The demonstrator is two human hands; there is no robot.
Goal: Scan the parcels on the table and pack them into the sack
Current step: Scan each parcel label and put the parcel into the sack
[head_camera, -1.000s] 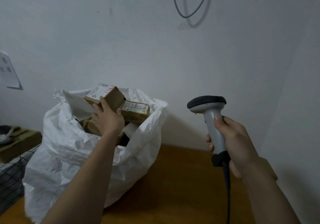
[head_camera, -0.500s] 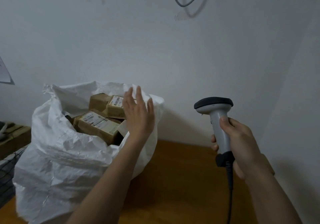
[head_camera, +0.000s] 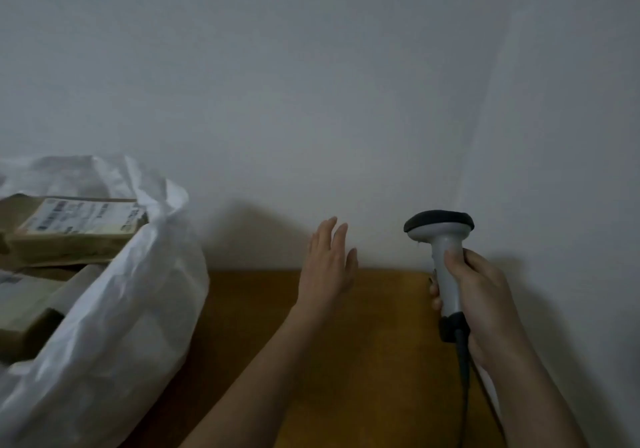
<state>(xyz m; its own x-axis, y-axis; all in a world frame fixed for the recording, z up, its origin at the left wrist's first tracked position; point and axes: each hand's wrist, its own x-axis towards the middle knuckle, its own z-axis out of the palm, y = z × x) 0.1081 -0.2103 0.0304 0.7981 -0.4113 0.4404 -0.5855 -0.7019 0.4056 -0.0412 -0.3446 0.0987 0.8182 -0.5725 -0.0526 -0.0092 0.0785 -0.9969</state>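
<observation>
The left hand (head_camera: 327, 264) hovers over the wooden table (head_camera: 381, 326) with its fingers straight and slightly spread, holding nothing, well clear of the white sack (head_camera: 114, 309) at the left. The right hand (head_camera: 481, 298) is wrapped around the grip of the scanner (head_camera: 445, 257), which stands upright with its dark head facing away and its cable trailing down. Parcels (head_camera: 74, 231) sit piled inside the open sack, the top one showing a printed label; no unscanned parcel shows on the visible part of the table. The step in hand looks like reaching for the next parcel: it is best picked up with its label turned toward the scanner, held steady at the scanner head for the read, then dropped into the sack mouth without snagging the rim.
</observation>
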